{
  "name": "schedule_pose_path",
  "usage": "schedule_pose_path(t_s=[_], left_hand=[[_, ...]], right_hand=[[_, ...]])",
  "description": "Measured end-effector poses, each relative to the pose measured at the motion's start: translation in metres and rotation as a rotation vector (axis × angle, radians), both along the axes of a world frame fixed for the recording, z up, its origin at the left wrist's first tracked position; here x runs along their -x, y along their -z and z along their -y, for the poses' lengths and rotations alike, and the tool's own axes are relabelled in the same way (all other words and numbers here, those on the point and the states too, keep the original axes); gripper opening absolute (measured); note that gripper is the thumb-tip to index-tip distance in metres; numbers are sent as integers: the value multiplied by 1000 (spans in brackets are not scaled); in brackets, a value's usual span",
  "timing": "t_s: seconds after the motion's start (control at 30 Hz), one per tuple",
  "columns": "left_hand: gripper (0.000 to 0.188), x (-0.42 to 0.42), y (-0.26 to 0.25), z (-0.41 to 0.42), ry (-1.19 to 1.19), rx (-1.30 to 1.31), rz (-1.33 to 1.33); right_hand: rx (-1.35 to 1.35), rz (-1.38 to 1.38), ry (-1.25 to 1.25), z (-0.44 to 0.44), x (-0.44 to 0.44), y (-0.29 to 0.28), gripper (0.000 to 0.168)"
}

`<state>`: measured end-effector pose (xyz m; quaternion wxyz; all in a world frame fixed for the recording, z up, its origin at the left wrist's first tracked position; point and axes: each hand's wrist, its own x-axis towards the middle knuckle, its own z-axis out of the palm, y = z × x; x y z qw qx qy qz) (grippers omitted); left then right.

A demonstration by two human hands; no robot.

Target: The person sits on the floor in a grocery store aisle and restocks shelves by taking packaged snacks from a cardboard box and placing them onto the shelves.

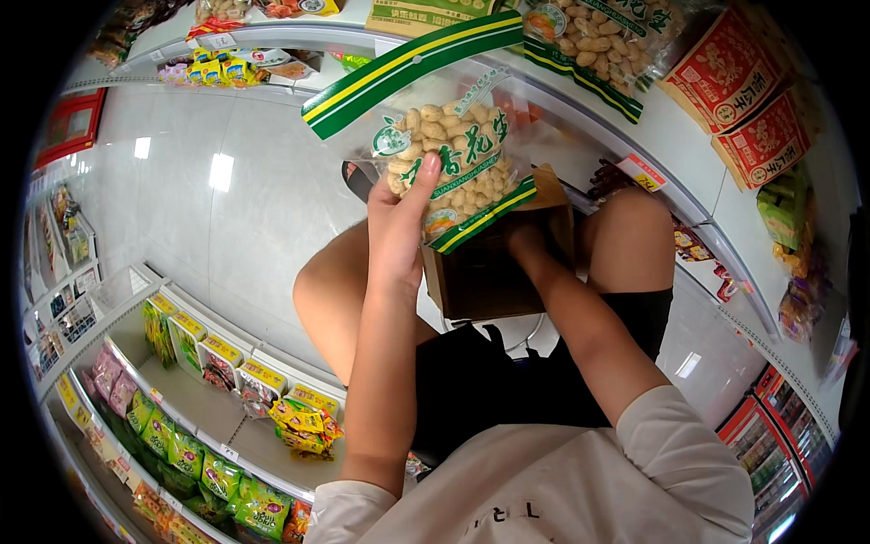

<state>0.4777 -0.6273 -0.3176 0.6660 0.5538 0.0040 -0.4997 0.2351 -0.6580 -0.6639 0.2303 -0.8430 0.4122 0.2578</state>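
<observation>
My left hand [408, 204] grips a clear plastic bag of unshelled peanuts [469, 139] with green and yellow bands, its thumb lying across the front. The bag is tilted, above the far left part of an open cardboard box [469, 292] between my knees. My right hand [527, 238] reaches into the box; its fingers are hidden in the dark inside, so what they touch cannot be seen. Another bag of peanuts [591, 41] lies on the shelf beyond, close to the held bag.
A curved-looking white shelf [700, 170] runs in front and to the right, with red and tan snack packets [741, 68] on it. At the lower left stands a shelf unit with green snack bags [183, 452] and boxed packets [221, 360]. Tiled floor [258, 197] shows at the left.
</observation>
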Motion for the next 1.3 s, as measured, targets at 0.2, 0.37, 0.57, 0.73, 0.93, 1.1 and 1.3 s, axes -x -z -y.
schedule_pose_path(t_s=[0.2, 0.37, 0.57, 0.73, 0.93, 1.1, 1.3], left_hand=[[39, -2, 7, -2, 38, -23, 63], [48, 6, 11, 5, 101, -56, 62], [58, 7, 29, -10, 5, 75, -22], [43, 16, 38, -27, -27, 41, 22], [42, 43, 27, -58, 313, -57, 159], [44, 55, 32, -82, 121, -129, 62], [70, 21, 136, -133, 632, 1, 765]], right_hand=[[-265, 54, 438, 18, -50, -70, 40], [-29, 541, 396, 6, -32, -16, 53], [58, 887, 279, 2, -62, -94, 59], [-987, 1317, 1163, -11, -57, -212, 38], [-1072, 1463, 1309, -21, 0, -301, 41], [-801, 1088, 1090, 0, 46, -288, 37], [-755, 641, 780, 8, 73, -286, 36]])
